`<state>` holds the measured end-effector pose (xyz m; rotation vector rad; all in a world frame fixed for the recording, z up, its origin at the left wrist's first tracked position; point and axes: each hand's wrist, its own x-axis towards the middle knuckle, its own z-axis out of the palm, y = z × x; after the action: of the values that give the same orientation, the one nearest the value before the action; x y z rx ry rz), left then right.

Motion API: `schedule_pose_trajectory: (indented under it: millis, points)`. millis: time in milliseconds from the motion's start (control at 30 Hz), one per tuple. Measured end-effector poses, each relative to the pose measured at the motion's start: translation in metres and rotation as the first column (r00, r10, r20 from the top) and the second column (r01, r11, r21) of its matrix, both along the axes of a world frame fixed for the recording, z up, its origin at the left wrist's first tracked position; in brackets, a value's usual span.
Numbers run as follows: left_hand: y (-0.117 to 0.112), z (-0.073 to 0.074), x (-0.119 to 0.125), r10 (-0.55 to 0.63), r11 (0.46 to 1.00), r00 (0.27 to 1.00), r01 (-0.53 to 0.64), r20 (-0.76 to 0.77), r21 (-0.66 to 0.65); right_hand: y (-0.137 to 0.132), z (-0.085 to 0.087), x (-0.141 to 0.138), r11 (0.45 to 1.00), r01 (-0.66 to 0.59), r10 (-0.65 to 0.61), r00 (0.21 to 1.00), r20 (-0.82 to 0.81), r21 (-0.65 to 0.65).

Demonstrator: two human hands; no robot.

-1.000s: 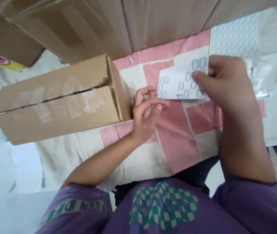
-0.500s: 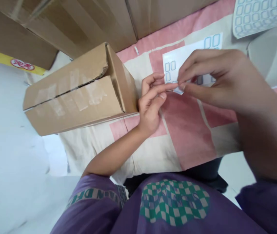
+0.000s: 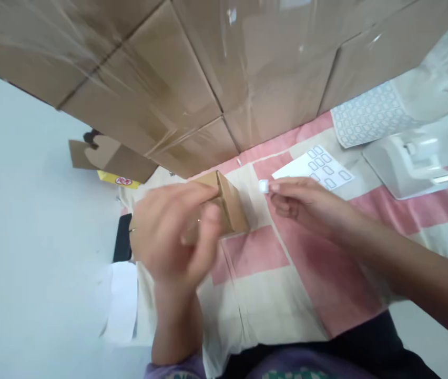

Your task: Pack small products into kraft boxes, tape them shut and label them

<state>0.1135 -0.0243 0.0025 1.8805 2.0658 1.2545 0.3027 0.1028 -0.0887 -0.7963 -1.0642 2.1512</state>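
Between the thumb and fingertips of my right hand (image 3: 306, 202) is a small white sticker (image 3: 263, 186) with a pale blue edge. It is held up over the cloth, to the right of a taped cardboard box (image 3: 236, 208). My left hand (image 3: 180, 231), blurred by motion, hovers over that box and hides most of it. Its thumb and forefinger are apart, and nothing shows between them. Beyond my right hand lies a white sheet of stickers (image 3: 336, 176) with blue-outlined labels and bare patches.
Large film-wrapped cartons (image 3: 271, 89) form a wall at the back. On the right are a larger label sheet (image 3: 369, 116) and a white plastic device (image 3: 417, 158). A dark flat object (image 3: 122, 239) and white paper (image 3: 123, 300) lie left, beside the pink-and-cream cloth (image 3: 263, 295).
My right hand has lifted a sticker off the sheet and moved away from it. My left hand has left the sheet and swung left over the box. The view has shifted up.
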Motion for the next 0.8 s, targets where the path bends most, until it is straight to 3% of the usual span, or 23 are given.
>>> schedule_pose_trajectory:
  millis: [67, 100, 167, 233, 400, 567, 800]
  points:
    - [0.013, 0.004, -0.027, 0.203, 0.975, 0.95, -0.217, -0.236, -0.035, -0.006, -0.006, -0.018, 0.986, -0.089, 0.083, 0.995, -0.051, -0.141]
    - [0.019, 0.003, -0.039, 0.254, 0.947, 0.917, -0.301, -0.307, -0.115, -0.009, -0.01, -0.027, 0.979, -0.102, 0.091, 0.994, -0.068, -0.177]
    - [0.028, -0.001, -0.056, 0.242, 0.864, 0.891, -0.378, -0.384, -0.333, -0.014, -0.018, -0.04, 0.974, -0.085, 0.065, 0.993, -0.101, -0.209]
    - [0.032, -0.007, -0.065, 0.17, 0.814, 0.906, -0.35, -0.387, -0.463, -0.019, -0.026, -0.047, 0.971, -0.048, 0.015, 0.99, -0.14, -0.236]
    - [0.031, -0.012, -0.069, 0.067, 0.854, 0.927, -0.245, -0.37, -0.459, -0.021, -0.038, -0.046, 0.972, -0.062, 0.037, 0.993, -0.113, -0.226]
    - [0.032, -0.008, -0.064, 0.06, 0.803, 0.895, -0.305, -0.441, -0.511, -0.021, -0.037, -0.046, 0.976, -0.088, 0.084, 0.996, -0.028, -0.197]
    - [0.031, -0.006, -0.06, 0.072, 0.787, 0.889, -0.33, -0.453, -0.522, -0.025, -0.031, -0.047, 0.973, -0.083, 0.085, 0.996, 0.001, -0.216]
